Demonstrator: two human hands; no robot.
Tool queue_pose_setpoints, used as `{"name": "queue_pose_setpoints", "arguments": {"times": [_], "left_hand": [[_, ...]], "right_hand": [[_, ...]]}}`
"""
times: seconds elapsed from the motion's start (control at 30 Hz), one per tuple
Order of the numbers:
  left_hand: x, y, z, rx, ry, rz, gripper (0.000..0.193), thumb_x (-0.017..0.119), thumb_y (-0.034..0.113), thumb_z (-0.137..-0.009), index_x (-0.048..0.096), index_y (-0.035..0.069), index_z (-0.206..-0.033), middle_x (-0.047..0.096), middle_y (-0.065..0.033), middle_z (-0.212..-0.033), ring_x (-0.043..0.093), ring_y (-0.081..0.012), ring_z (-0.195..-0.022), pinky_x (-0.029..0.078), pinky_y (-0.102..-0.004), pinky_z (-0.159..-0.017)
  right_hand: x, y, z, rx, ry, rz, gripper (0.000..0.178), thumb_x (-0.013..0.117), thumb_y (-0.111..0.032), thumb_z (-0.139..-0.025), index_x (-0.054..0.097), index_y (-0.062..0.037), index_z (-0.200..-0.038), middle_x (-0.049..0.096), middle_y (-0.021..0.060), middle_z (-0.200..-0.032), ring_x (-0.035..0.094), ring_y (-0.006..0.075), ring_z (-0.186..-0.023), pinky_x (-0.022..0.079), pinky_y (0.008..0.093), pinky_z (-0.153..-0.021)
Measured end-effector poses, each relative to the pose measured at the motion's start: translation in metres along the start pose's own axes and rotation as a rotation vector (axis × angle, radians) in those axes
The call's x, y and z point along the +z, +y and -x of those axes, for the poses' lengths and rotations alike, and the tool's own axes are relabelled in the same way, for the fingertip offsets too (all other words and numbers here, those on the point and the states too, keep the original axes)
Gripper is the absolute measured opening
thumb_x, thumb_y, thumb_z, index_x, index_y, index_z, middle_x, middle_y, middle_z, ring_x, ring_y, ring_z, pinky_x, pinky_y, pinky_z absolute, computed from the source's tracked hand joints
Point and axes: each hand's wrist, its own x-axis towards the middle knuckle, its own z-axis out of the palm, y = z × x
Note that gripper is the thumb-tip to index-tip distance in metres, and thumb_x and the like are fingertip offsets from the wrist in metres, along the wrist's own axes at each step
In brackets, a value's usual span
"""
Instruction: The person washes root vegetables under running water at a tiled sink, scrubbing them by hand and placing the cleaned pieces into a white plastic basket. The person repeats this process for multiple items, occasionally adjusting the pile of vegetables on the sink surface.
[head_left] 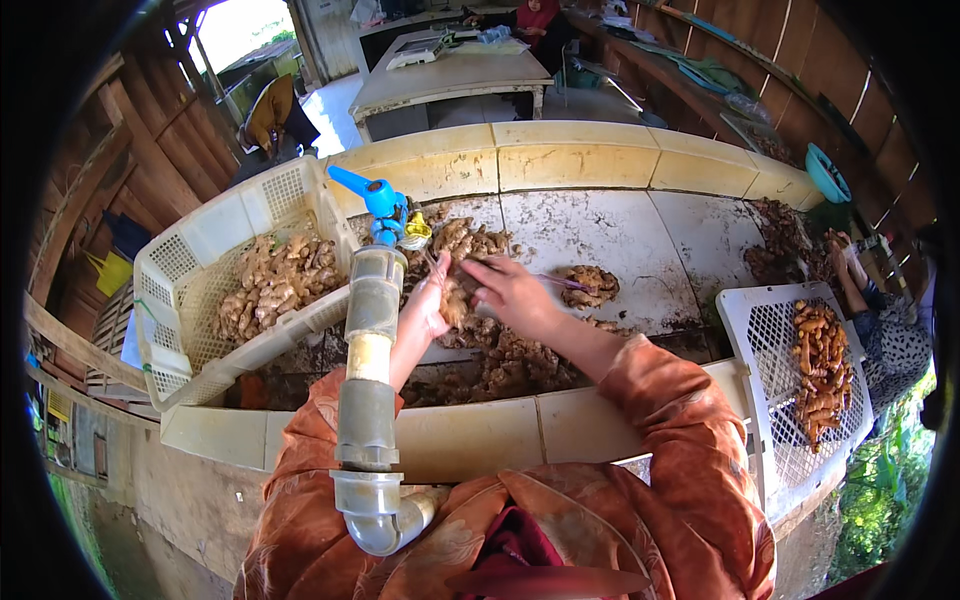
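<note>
My left hand (428, 302) is closed around a piece of ginger root (458, 304), over the tiled trough. My right hand (518, 300) is at the same root, its fingers bent toward it. A thin purple stick (562, 282) sticks out beside the right hand; whether the hand grips it is hard to tell. Loose brown ginger (510, 365) is piled under and in front of both hands. A separate ginger clump (590, 286) lies to the right on the dirt-smeared white tiles (600, 225).
A grey pipe (368, 410) with a blue valve tap (382, 200) rises just left of my hands. At left stands a white crate (175, 310) holding ginger; at right, a white mesh tray (765, 360) bears cleaner pieces. A co-worker's hand (850, 268) is beyond that tray.
</note>
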Motion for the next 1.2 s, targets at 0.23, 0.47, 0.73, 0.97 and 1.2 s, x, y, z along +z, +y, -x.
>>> {"name": "queue_pose_setpoints", "arguments": {"times": [0.23,0.47,0.73,0.97,1.2], "left_hand": [[-0.011,0.004,-0.002,0.195,-0.071,0.096,0.034,0.056,0.033,-0.087,0.056,0.006,-0.107,0.062,-0.0089,-0.101,0.06,-0.0231,-0.092,0.049,-0.0374,-0.079],[-0.001,0.0,0.001,0.232,-0.056,0.23,0.042,0.048,0.039,-0.09,0.053,0.002,-0.11,0.06,-0.0143,-0.105,0.058,-0.0271,-0.096,0.047,-0.0412,-0.085],[0.003,-0.001,0.009,0.07,-0.077,-0.161,0.039,0.054,0.036,-0.088,0.055,0.005,-0.111,0.059,-0.0112,-0.108,0.059,-0.0212,-0.091,0.05,-0.0361,-0.078],[0.016,0.013,0.024,0.201,0.093,-0.314,0.044,0.068,0.036,-0.076,0.056,0.009,-0.109,0.059,-0.0031,-0.104,0.057,-0.0149,-0.091,0.049,-0.0341,-0.075],[0.001,0.0,0.008,0.405,0.142,-0.407,0.044,0.067,0.027,-0.079,0.051,0.006,-0.114,0.058,-0.0037,-0.104,0.055,-0.0145,-0.096,0.044,-0.0331,-0.082]], "right_hand": [[-0.007,-0.021,-0.007,-0.076,-0.022,-0.065,0.045,0.061,-0.011,-0.078,0.054,-0.0213,-0.121,0.054,0.0149,-0.115,0.056,0.0338,-0.097,0.049,0.0392,-0.082],[-0.008,-0.026,0.002,-0.107,0.058,-0.035,0.05,0.065,-0.011,-0.074,0.055,-0.0249,-0.12,0.053,0.0129,-0.118,0.058,0.0315,-0.097,0.05,0.0367,-0.083],[-0.007,0.043,0.005,0.313,-0.228,0.265,0.036,0.05,-0.024,-0.084,0.055,-0.0181,-0.119,0.057,0.0167,-0.111,0.057,0.0359,-0.094,0.048,0.0397,-0.08],[0.004,0.053,0.006,0.476,-0.253,-0.402,0.04,0.054,-0.032,-0.082,0.057,-0.01,-0.115,0.059,0.0144,-0.11,0.055,0.0271,-0.101,0.044,0.0375,-0.083],[0.003,-0.004,-0.007,0.844,-0.282,-1.199,0.031,0.07,-0.026,-0.078,0.061,-0.0079,-0.101,0.062,0.0037,-0.098,0.055,0.0128,-0.087,0.045,0.0308,-0.072]]}}
